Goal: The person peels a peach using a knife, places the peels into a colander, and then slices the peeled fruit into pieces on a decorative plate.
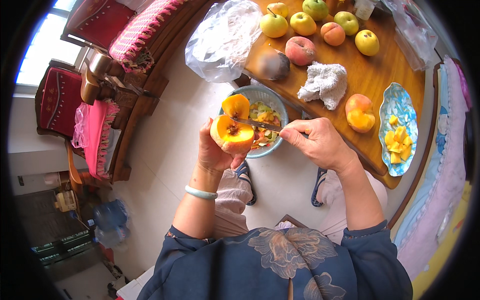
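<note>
My left hand (210,157) holds a yellow-fleshed peach (234,141) with its cut face and brown pit cavity turned up. In my right hand (320,144) is a small knife (260,124), its blade reaching left to the peach. A cut peach wedge (236,105) stands at the blade's tip, above the far side of the fruit; whether it is fully severed I cannot tell. Below my hands, a blue-grey plastic basket (258,153) holds fruit peelings (267,114). Right of my right hand, a partly cut peach (360,113) rests on the wooden table (360,71).
A blue patterned dish (394,99) near the table's right edge holds yellow fruit pieces (398,144). A white cloth (325,84) lies mid-table. Behind it are a whole peach (300,50) and several yellow-green fruits (303,23). A clear plastic bag (225,41) overhangs the left edge.
</note>
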Demonstrator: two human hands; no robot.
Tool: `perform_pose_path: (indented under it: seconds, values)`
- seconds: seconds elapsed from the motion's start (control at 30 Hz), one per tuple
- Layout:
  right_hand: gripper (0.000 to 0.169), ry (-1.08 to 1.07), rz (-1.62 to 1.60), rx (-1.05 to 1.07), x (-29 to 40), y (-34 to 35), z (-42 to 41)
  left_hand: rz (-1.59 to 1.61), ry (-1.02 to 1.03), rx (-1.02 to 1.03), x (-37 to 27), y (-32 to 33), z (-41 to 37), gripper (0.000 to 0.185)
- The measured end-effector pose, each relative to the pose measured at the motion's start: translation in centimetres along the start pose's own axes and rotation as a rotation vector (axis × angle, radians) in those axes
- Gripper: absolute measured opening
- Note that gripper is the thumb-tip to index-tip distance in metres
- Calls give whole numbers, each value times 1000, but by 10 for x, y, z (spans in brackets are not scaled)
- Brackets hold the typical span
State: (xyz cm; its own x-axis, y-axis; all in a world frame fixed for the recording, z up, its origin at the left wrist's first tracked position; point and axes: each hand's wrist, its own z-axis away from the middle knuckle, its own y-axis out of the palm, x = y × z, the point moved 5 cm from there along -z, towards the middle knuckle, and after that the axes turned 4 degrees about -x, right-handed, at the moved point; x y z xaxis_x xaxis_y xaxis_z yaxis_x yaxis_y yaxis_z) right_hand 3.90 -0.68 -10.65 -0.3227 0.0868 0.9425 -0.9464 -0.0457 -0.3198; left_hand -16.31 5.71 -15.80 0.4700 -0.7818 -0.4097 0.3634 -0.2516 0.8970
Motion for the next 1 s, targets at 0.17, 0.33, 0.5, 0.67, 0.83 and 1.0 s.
perform_pose_path:
  seconds: [0.17, 0.33, 0.5, 0.67, 0.83, 1.0]
  values:
    - [26, 4, -10, 16, 3, -14, 1, -137, 16, 78, -2, 9, 0, 80]
    - [24, 16, 26, 71, 2, -16, 4, -180, 39, -5, -5, 4, -1, 79]
    - [27, 22, 86, 65, 3, -13, 2, -230, 58, 76, -7, -1, -4, 71]
    - [28, 37, 107, 25, -1, -13, 2, -229, 42, 41, -7, 0, -4, 69]
    - [31, 25, 148, -42, -5, -11, 1, -224, 48, -11, -6, -13, -7, 72]
    - [33, -10, 235, -147, -10, -14, -4, -226, 51, -115, -4, -22, -16, 76]
